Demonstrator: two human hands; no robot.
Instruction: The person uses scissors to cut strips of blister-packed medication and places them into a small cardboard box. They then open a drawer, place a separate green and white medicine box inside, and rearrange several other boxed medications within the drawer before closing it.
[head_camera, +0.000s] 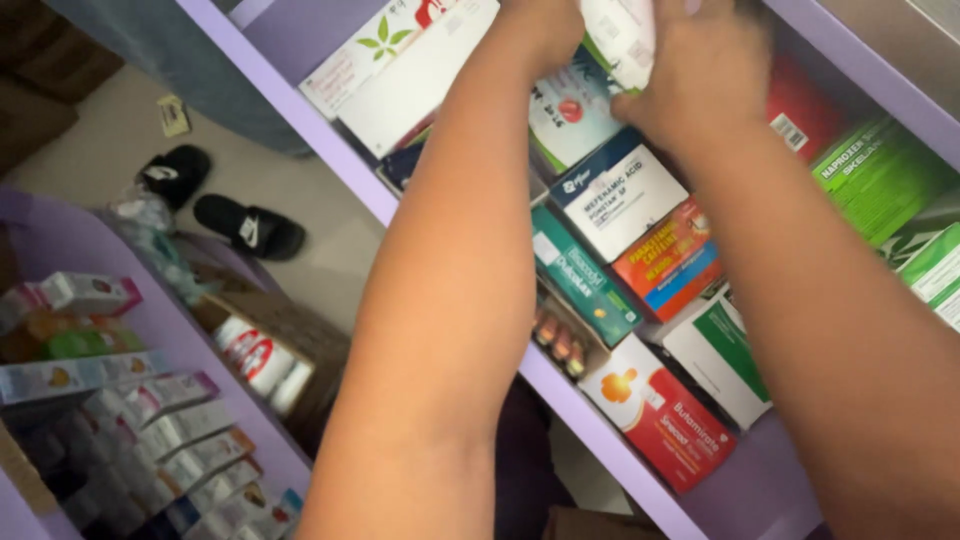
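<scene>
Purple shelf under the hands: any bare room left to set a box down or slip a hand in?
One bare strip of the purple shelf, at its near end, bordered by the red-and-white box and the shelf's front lip. Elsewhere boxes lie packed edge to edge, up to both hands at the white packet.

Pharmacy: purple shelves (330, 150) of medicine boxes (620, 200)

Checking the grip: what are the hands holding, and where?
Both hands, left and right, grip a white pack by its sides, above the shelf.
</scene>
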